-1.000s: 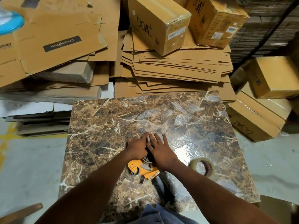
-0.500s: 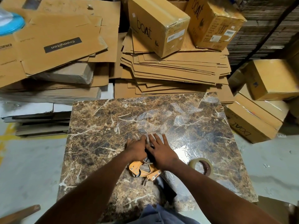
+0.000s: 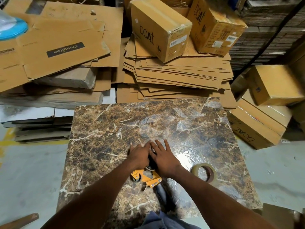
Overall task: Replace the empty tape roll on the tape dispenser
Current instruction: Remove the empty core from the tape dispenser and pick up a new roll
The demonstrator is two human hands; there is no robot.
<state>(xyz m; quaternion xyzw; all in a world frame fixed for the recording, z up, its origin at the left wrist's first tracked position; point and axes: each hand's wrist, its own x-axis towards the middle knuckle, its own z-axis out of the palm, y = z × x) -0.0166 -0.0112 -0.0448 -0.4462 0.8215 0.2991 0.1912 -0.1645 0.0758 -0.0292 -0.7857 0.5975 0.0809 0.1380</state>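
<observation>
Head view: orange tape dispenser (image 3: 145, 176) flat on marble-pattern tabletop (image 3: 99, 146), near front edge. Left hand (image 3: 140, 155) curled over its far end, grip unclear; right hand (image 3: 162, 158) spread flat, fingers extended. Clear tape roll (image 3: 204, 173) lying right, apart.

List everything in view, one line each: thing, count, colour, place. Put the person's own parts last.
tape dispenser: 1, orange with dark handle, near centre of the table, under the hands
tape roll: 1, clear on a brown core, lying flat right of the dispenser
marble-pattern table: 1, brown
boAt boxes: several, tan, behind and right
flattened cardboard: stacks, tan, behind
left hand: 1, on the dispenser
right hand: 1, on the dispenser, fingers spread
</observation>
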